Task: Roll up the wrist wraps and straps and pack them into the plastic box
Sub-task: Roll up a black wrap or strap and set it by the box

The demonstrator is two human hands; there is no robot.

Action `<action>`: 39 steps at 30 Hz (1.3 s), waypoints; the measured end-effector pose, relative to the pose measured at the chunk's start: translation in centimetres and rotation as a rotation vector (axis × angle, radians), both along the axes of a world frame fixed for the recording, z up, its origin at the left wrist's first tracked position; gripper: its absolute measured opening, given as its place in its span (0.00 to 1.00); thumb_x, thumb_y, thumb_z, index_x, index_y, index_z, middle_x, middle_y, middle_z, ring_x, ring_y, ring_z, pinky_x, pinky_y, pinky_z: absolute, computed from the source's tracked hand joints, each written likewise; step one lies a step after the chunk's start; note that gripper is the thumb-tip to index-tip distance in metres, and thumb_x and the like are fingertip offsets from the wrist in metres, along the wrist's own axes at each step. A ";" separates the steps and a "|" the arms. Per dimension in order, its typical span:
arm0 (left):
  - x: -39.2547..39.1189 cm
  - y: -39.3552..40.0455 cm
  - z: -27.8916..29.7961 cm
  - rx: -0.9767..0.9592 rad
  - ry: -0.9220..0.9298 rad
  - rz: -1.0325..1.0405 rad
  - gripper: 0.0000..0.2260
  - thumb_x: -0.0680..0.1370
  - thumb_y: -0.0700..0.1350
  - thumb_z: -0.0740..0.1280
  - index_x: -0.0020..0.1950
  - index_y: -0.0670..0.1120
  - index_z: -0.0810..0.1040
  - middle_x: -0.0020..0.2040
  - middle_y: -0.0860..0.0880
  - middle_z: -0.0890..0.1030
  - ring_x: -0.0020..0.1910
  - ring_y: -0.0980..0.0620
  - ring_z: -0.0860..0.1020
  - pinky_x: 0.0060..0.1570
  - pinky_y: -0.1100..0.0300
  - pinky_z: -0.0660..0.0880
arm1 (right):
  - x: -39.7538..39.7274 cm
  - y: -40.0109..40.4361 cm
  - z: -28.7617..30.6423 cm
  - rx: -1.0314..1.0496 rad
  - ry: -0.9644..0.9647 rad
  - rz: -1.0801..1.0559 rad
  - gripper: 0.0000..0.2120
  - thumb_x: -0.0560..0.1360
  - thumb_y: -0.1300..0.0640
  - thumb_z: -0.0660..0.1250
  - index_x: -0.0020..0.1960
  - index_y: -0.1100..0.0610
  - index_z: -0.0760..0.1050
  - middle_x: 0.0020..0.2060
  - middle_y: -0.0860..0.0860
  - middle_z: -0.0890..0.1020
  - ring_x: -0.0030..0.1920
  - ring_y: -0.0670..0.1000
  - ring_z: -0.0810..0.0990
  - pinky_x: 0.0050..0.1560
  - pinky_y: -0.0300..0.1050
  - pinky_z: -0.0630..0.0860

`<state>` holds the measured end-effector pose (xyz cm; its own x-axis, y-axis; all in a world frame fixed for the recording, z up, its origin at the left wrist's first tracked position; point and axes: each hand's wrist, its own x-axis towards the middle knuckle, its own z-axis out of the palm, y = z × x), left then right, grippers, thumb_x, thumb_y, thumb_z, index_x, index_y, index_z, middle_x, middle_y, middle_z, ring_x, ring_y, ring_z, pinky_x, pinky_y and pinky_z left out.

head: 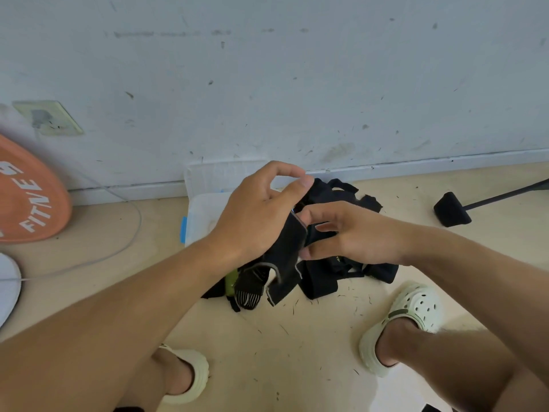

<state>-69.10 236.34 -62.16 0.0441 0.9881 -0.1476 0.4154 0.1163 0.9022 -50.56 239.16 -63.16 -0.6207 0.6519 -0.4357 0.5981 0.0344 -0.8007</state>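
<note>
A black wrist wrap (285, 263) hangs in the air between my hands, its loose end dangling toward the floor. My left hand (255, 215) holds its upper part, thumb and fingers curled round the fabric. My right hand (347, 233) pinches the wrap from the right side. Under them a pile of black straps (341, 272) lies on the floor, with a striped black-and-white wrap (248, 292) and a bit of green at its left edge. The clear plastic box (202, 215) with a blue latch stands behind my left hand, its lid leaning on the wall.
An orange fitness disc (29, 197) leans on the wall at the left, with a thin cable (130, 242) curving over the floor. A black-footed stand leg (451, 209) sits at the right. My feet in pale clogs (407, 319) flank the pile.
</note>
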 end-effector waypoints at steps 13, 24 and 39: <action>-2.0 1.8 -0.6 0.019 -0.051 0.213 0.18 0.87 0.57 0.55 0.56 0.54 0.84 0.46 0.60 0.80 0.50 0.58 0.78 0.51 0.67 0.69 | 2.2 1.5 3.4 -0.196 0.305 -0.198 0.07 0.76 0.54 0.69 0.44 0.57 0.80 0.35 0.48 0.83 0.35 0.44 0.82 0.40 0.33 0.77; -0.6 1.0 -2.7 0.006 0.169 0.051 0.16 0.85 0.58 0.58 0.68 0.55 0.76 0.55 0.57 0.80 0.52 0.60 0.77 0.47 0.69 0.67 | 2.8 1.3 3.4 -0.192 0.202 -0.314 0.10 0.72 0.47 0.73 0.42 0.54 0.85 0.39 0.53 0.85 0.40 0.50 0.83 0.44 0.40 0.78; 0.9 0.2 -2.8 0.184 -0.094 0.080 0.01 0.79 0.46 0.73 0.49 0.52 0.84 0.42 0.58 0.85 0.42 0.62 0.82 0.42 0.71 0.76 | 2.3 0.9 2.8 -0.142 0.196 -0.536 0.12 0.76 0.61 0.74 0.58 0.58 0.76 0.47 0.58 0.88 0.42 0.54 0.88 0.34 0.41 0.80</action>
<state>-68.19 236.51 -64.99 -0.0302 0.9989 0.0366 0.3246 -0.0248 0.9455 -48.28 240.05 -60.32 -0.2986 0.8408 -0.4515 0.3425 -0.3472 -0.8730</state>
